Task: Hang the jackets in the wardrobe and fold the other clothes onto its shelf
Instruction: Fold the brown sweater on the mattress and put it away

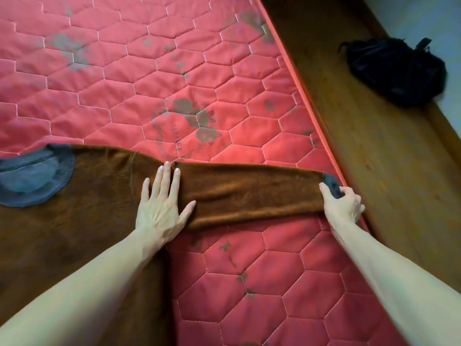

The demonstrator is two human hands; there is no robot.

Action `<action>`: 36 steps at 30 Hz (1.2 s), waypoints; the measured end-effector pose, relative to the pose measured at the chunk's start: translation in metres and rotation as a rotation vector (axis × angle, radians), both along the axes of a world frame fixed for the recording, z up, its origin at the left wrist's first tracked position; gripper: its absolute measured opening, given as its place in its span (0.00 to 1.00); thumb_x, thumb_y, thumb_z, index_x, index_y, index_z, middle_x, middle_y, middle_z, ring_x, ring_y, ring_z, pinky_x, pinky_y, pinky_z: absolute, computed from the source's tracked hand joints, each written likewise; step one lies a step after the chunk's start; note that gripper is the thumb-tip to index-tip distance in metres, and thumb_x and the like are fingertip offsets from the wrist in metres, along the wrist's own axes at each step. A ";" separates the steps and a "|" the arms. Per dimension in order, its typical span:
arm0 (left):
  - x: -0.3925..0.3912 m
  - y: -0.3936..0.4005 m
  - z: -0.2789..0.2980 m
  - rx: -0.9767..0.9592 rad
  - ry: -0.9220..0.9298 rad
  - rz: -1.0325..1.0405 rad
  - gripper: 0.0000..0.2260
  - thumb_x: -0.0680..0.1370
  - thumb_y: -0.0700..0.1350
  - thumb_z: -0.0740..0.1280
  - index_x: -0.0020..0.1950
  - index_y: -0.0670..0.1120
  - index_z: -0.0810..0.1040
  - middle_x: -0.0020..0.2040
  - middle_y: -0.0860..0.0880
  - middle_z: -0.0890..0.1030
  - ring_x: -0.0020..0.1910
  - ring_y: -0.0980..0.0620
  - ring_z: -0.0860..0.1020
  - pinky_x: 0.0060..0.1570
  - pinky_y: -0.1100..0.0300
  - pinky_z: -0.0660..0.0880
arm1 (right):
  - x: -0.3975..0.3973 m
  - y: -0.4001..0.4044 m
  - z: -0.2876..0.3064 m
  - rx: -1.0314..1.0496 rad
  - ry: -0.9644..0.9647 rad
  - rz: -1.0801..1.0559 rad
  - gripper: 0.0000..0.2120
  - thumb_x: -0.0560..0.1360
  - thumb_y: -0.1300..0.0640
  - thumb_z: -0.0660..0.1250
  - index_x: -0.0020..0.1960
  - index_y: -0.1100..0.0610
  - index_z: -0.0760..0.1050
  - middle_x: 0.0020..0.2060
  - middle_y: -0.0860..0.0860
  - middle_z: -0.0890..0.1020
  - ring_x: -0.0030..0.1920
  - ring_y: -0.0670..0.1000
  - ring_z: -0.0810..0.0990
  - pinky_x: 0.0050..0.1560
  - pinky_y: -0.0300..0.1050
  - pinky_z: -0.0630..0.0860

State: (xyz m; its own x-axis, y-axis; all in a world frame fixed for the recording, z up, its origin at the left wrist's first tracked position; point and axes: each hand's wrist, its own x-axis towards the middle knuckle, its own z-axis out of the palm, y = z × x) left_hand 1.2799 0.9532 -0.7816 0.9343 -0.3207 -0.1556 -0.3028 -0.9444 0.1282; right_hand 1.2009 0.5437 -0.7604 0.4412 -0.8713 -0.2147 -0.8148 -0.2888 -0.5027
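A brown sweater [82, 211] with a dark grey ribbed collar lies flat on the red quilted mattress [149, 78]. One sleeve [249, 191] stretches out to the right, ending in a grey cuff at the mattress edge. My left hand [162, 203] presses flat, fingers straight, on the sweater where the sleeve joins the shoulder. My right hand [341, 201] pinches the cuff end of the sleeve between thumb and fingers. The sweater's lower body runs out of view at the bottom left.
A wooden bed frame ledge [374, 146] runs along the mattress's right side. A black bag [396, 71] sits on it at the upper right, against a pale wall. The wardrobe is not in view.
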 end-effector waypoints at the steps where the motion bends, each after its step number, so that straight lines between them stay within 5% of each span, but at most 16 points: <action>1: 0.000 0.000 -0.002 0.034 -0.001 -0.007 0.39 0.81 0.66 0.52 0.86 0.45 0.50 0.86 0.43 0.46 0.85 0.44 0.47 0.81 0.41 0.49 | -0.001 -0.003 0.001 0.022 -0.017 0.055 0.23 0.78 0.44 0.72 0.63 0.60 0.76 0.60 0.62 0.78 0.65 0.66 0.73 0.65 0.54 0.68; 4: -0.002 -0.002 -0.001 0.046 -0.023 -0.020 0.40 0.81 0.68 0.50 0.86 0.44 0.51 0.86 0.42 0.45 0.85 0.45 0.46 0.81 0.40 0.50 | -0.014 -0.010 0.006 0.087 -0.119 0.047 0.14 0.82 0.53 0.69 0.59 0.63 0.73 0.51 0.60 0.80 0.54 0.62 0.78 0.53 0.47 0.68; 7: -0.003 -0.010 0.002 -0.002 -0.033 0.042 0.40 0.81 0.68 0.50 0.86 0.45 0.45 0.86 0.45 0.46 0.85 0.47 0.46 0.82 0.42 0.50 | -0.027 -0.004 0.010 0.062 -0.183 -0.113 0.15 0.82 0.57 0.68 0.63 0.65 0.71 0.58 0.65 0.80 0.58 0.64 0.78 0.56 0.50 0.71; 13: -0.002 -0.009 0.005 -0.002 0.125 0.168 0.42 0.81 0.69 0.51 0.85 0.46 0.40 0.86 0.47 0.45 0.85 0.48 0.46 0.81 0.42 0.52 | -0.027 -0.007 0.015 0.188 -0.127 -0.144 0.20 0.76 0.50 0.75 0.62 0.58 0.74 0.55 0.55 0.80 0.57 0.58 0.80 0.61 0.52 0.77; 16: -0.002 -0.008 0.012 0.005 0.192 0.173 0.44 0.81 0.70 0.51 0.85 0.45 0.40 0.86 0.47 0.42 0.85 0.48 0.44 0.81 0.42 0.51 | -0.032 -0.011 0.019 0.230 -0.133 -0.155 0.12 0.76 0.52 0.75 0.55 0.55 0.78 0.51 0.54 0.83 0.53 0.57 0.83 0.55 0.50 0.79; 20: -0.006 -0.006 0.027 0.024 0.307 0.143 0.44 0.81 0.71 0.52 0.85 0.46 0.39 0.86 0.47 0.40 0.85 0.49 0.42 0.82 0.43 0.50 | -0.027 0.016 0.039 0.111 -0.278 -0.149 0.10 0.77 0.49 0.71 0.48 0.56 0.78 0.45 0.54 0.84 0.46 0.58 0.83 0.52 0.55 0.81; 24: -0.003 0.006 0.036 -0.066 0.374 0.153 0.41 0.82 0.68 0.52 0.86 0.47 0.41 0.86 0.49 0.41 0.85 0.50 0.43 0.83 0.48 0.49 | -0.002 0.083 0.072 0.018 -0.444 0.061 0.12 0.80 0.48 0.69 0.46 0.55 0.75 0.39 0.51 0.81 0.42 0.53 0.80 0.48 0.49 0.77; 27: -0.003 0.013 0.047 -0.352 0.445 0.307 0.34 0.84 0.64 0.55 0.86 0.49 0.53 0.86 0.51 0.51 0.84 0.53 0.50 0.82 0.53 0.50 | 0.014 0.156 0.097 0.049 -0.564 0.299 0.10 0.82 0.52 0.69 0.46 0.56 0.74 0.36 0.43 0.78 0.37 0.39 0.76 0.42 0.39 0.72; 30: -0.007 0.021 0.064 -0.683 0.473 0.502 0.26 0.85 0.62 0.58 0.78 0.49 0.72 0.78 0.52 0.71 0.79 0.54 0.67 0.77 0.58 0.62 | 0.027 0.242 0.115 0.139 -0.578 0.489 0.09 0.82 0.51 0.68 0.48 0.55 0.74 0.35 0.44 0.78 0.36 0.46 0.77 0.43 0.48 0.74; 33: -0.010 0.038 0.095 -1.198 0.701 0.815 0.25 0.85 0.61 0.58 0.63 0.43 0.85 0.55 0.46 0.87 0.54 0.53 0.86 0.53 0.61 0.79 | 0.039 0.325 0.118 0.207 -0.494 0.675 0.10 0.82 0.47 0.66 0.51 0.54 0.74 0.39 0.49 0.84 0.42 0.56 0.82 0.46 0.53 0.76; 36: -0.008 0.080 0.122 -1.678 0.967 1.140 0.31 0.82 0.67 0.59 0.45 0.43 0.89 0.43 0.43 0.87 0.41 0.47 0.87 0.39 0.57 0.82 | 0.047 0.397 0.112 0.337 -0.448 0.826 0.08 0.83 0.49 0.65 0.55 0.54 0.74 0.45 0.51 0.85 0.47 0.56 0.84 0.50 0.55 0.78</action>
